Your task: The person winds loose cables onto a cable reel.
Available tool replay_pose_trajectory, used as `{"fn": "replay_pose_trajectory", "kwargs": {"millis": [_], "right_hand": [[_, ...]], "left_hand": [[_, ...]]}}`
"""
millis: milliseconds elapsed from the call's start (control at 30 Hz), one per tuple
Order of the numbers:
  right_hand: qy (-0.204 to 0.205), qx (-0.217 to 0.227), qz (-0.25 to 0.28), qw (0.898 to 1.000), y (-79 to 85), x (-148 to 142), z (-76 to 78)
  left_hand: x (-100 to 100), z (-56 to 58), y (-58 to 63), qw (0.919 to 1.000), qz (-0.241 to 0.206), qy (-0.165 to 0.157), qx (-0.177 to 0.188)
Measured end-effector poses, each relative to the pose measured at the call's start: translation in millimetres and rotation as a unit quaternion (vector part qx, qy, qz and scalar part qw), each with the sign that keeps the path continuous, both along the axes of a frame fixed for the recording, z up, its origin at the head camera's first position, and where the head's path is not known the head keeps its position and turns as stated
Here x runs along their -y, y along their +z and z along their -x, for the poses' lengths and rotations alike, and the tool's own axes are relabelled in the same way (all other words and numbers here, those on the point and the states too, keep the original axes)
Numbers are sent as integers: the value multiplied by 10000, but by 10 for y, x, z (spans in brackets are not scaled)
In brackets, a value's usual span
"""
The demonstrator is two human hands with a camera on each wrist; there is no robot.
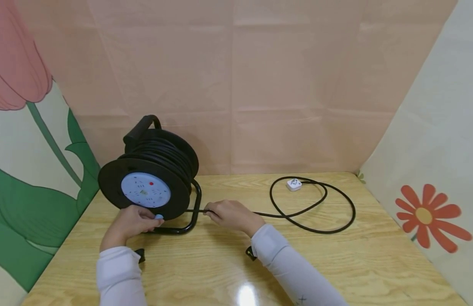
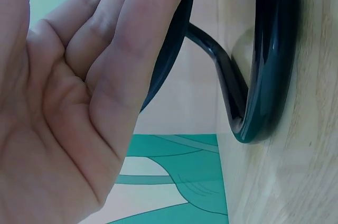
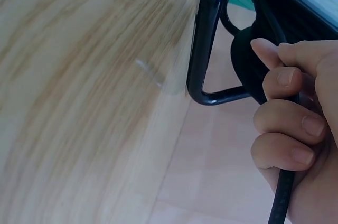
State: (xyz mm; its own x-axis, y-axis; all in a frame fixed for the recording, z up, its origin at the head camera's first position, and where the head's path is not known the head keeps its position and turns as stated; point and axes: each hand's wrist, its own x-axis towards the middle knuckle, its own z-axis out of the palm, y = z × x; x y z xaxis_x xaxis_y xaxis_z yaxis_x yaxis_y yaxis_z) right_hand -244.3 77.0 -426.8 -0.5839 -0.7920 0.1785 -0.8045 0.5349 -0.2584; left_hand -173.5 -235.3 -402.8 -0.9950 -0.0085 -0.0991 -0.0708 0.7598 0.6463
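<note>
A black cable reel (image 1: 150, 166) stands near the left edge of a wood-grain table (image 1: 206, 263). The left hand (image 1: 131, 223) pinches its pale blue knob (image 1: 158, 216); the right hand (image 1: 233, 216) curls around the smooth black cable (image 1: 272, 215), which loops near the far right corner beside its white plug (image 1: 294, 184). A slack grip while cranking could let turns cross; a hard tug could tip the reel. Glossy tubular frame (image 1: 175, 230), ridged coils (image 1: 165, 152), flat round socket plate (image 1: 146, 190)
</note>
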Motion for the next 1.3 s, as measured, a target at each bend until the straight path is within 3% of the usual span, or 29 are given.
{"fn": "replay_pose_trajectory", "kwargs": {"millis": [800,1000,1300], "right_hand": [[-159,-223,-424,9987,-72,154,-44],[-86,-80,-261,9996,-64,19,-10],[26,-551,-388,9977,-67,-344,-26]], "left_hand": [[138,-28,-26,9984,457,204,-280],[154,-18,-21,9983,492,207,-245],[147,-19,-15,9982,512,246,-180]]}}
